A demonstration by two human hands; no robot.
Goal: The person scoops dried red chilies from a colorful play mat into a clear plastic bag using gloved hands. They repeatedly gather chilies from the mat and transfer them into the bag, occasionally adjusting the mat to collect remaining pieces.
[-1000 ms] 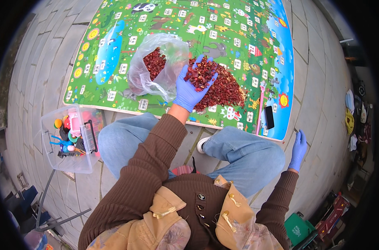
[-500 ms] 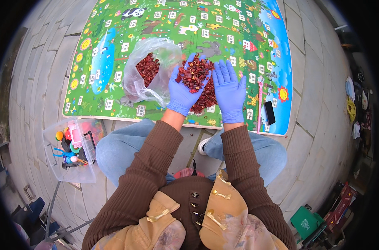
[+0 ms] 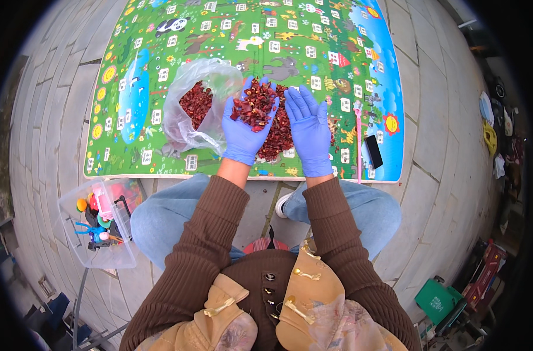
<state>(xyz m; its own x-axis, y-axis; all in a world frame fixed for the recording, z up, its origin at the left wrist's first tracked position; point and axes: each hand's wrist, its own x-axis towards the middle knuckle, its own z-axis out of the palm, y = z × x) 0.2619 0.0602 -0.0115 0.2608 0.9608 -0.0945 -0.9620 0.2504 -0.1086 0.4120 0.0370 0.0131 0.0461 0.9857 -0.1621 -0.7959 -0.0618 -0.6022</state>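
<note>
My left hand [image 3: 246,137], in a blue glove, is cupped palm up and holds a heap of cut dried red chili pieces [image 3: 256,106] with pale seeds among them. Beside it, my right hand [image 3: 309,133], gloved the same way, lies palm up with its fingers stretched out and nothing on it. A pile of the same chili pieces [image 3: 276,139] rests on the mat below and between both hands, partly hidden by them. To the left of my left hand stands a clear plastic bag [image 3: 175,120], its mouth spread and more chili pieces [image 3: 196,105] inside.
The colourful play mat [image 3: 184,64] lies on grey paving [image 3: 436,134]. A pink stick [image 3: 359,140] and a black phone [image 3: 373,151] lie on its right side. A clear bin of toys [image 3: 123,248] stands by my left knee. At the lower right is a green container [image 3: 435,299].
The whole view has shifted slightly, so the mat sits a little further left. My right fingers lean a bit more toward the left hand. The chili pieces remain in my left palm.
</note>
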